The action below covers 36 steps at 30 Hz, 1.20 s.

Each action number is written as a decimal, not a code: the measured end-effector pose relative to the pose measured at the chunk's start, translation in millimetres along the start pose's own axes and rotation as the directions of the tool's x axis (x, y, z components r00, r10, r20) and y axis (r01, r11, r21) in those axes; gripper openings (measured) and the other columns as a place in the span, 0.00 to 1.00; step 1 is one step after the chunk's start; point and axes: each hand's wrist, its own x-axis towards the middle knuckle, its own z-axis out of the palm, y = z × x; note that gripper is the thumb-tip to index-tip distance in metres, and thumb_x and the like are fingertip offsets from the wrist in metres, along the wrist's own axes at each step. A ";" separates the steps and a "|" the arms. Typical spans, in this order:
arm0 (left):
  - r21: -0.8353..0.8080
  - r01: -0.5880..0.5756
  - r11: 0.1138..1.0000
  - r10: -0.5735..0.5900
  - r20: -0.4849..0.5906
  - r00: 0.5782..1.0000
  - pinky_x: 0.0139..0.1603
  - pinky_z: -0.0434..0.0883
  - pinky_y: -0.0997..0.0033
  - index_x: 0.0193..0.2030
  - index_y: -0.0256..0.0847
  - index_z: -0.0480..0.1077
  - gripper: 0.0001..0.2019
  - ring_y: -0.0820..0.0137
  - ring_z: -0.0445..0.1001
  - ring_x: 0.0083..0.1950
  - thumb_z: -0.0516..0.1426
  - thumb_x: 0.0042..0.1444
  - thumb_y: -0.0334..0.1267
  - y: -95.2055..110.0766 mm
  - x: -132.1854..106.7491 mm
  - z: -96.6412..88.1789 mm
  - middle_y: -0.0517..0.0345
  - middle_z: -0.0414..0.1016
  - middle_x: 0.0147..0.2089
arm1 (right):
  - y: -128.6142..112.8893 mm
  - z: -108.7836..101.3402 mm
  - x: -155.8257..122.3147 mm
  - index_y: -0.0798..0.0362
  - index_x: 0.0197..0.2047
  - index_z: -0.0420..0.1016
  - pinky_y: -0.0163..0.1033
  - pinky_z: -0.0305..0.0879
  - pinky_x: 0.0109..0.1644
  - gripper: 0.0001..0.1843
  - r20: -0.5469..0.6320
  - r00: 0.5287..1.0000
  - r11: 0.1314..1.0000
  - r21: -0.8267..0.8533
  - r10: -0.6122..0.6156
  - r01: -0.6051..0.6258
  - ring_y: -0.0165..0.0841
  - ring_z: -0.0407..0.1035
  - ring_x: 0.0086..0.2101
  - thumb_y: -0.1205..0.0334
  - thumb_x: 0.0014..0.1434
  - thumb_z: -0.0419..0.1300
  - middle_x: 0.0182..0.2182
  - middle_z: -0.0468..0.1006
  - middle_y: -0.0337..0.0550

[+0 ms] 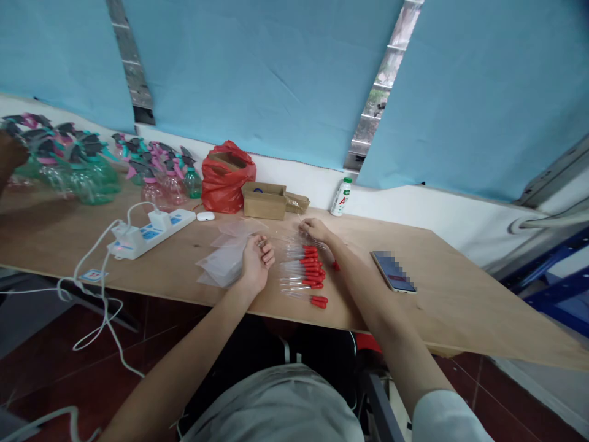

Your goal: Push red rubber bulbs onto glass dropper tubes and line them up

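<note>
My left hand [258, 261] is palm up with its fingers curled, at the right edge of a pile of clear plastic bags [221, 264]. Whatever may be in those fingers is too small to make out. Farther back, my right hand [315, 229] pinches down among thin clear tubes [289, 236]; what its fingertips grip is hidden. Between my forearms lie several droppers with red rubber bulbs [313, 269], in a column with clear stems pointing left. One pair of droppers [319, 301] lies nearest the table's front edge. A red bulb [335, 266] shows beside my right forearm.
Behind my hands stand a cardboard box [264, 202], a red plastic bag [221, 184] and a white bottle [341, 197]. A phone [394, 271] lies right. Left are a power strip [154, 233], an earphone case [205, 216], several spray bottles [151, 190] and another person's hand [11, 153].
</note>
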 end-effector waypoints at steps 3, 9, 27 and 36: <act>-0.002 0.003 1.000 -0.003 -0.008 1.000 0.18 0.47 0.78 0.34 0.41 0.63 0.07 0.79 0.49 0.18 0.57 0.62 0.38 -0.2 0.2 0.1 0.69 0.53 0.24 | 3.0 -1.7 -2.1 0.57 0.40 0.81 0.36 0.67 0.45 0.14 -0.023 1.000 1.000 0.001 0.020 -0.020 0.34 0.73 0.34 0.62 0.69 0.54 0.34 0.83 0.46; 0.001 0.002 1.000 -0.002 0.002 1.000 0.18 0.47 0.78 0.34 0.41 0.63 0.06 0.80 0.50 0.17 0.54 0.63 0.37 -0.4 0.7 0.4 0.69 0.53 0.23 | 10.8 -7.8 -7.6 0.57 0.36 0.80 0.36 0.66 0.44 0.14 -0.049 0.997 0.998 0.006 0.056 -0.056 0.34 0.72 0.33 0.63 0.68 0.55 0.32 0.82 0.45; 0.008 -0.004 1.000 0.004 -0.012 1.000 0.17 0.47 0.78 0.33 0.41 0.63 0.06 0.80 0.49 0.17 0.55 0.61 0.37 -0.8 1.3 0.9 0.70 0.53 0.23 | -14.3 -11.3 -7.4 0.55 0.41 0.76 0.40 0.68 0.57 0.19 -0.246 0.969 0.982 0.181 -0.001 0.047 0.39 0.75 0.47 0.52 0.73 0.50 0.43 0.83 0.51; 0.135 0.019 0.991 -0.023 0.026 0.999 0.18 0.47 0.78 0.37 0.41 0.66 0.06 0.80 0.49 0.17 0.57 0.60 0.39 -3.5 2.9 1.1 0.70 0.54 0.23 | -50.5 -45.6 -82.7 0.55 0.42 0.82 0.37 0.62 0.40 0.19 -0.156 0.960 0.972 -0.008 -0.231 0.233 0.33 0.69 0.31 0.50 0.73 0.56 0.32 0.80 0.43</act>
